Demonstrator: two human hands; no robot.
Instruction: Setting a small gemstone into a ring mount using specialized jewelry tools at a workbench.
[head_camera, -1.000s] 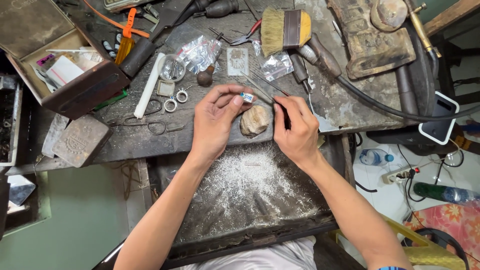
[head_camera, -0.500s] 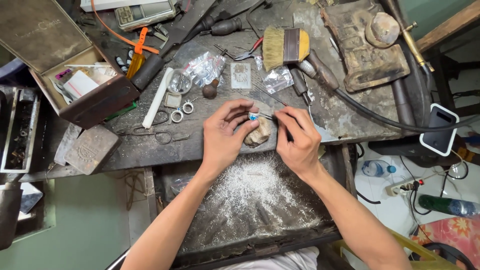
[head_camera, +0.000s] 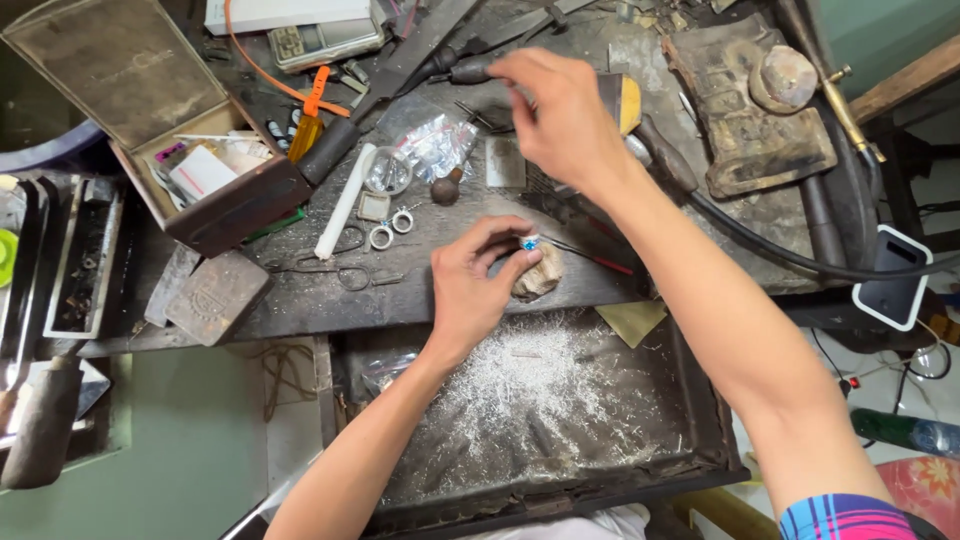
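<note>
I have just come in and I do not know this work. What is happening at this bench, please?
A person sits at a cluttered workbench. The left hand holds a small ring with a blue stone against a worn bench peg. The right hand is raised over the back of the bench, above a brush; whether it holds anything cannot be told. A thin red-handled tool lies beside the peg. Pale metal filings cover the open drawer below.

We see a worn, matt wooden bench (head_camera: 300, 300), shiny metal rings (head_camera: 390, 228), crinkled glossy plastic bags (head_camera: 435, 148), and pale metal filings (head_camera: 520, 385).
</note>
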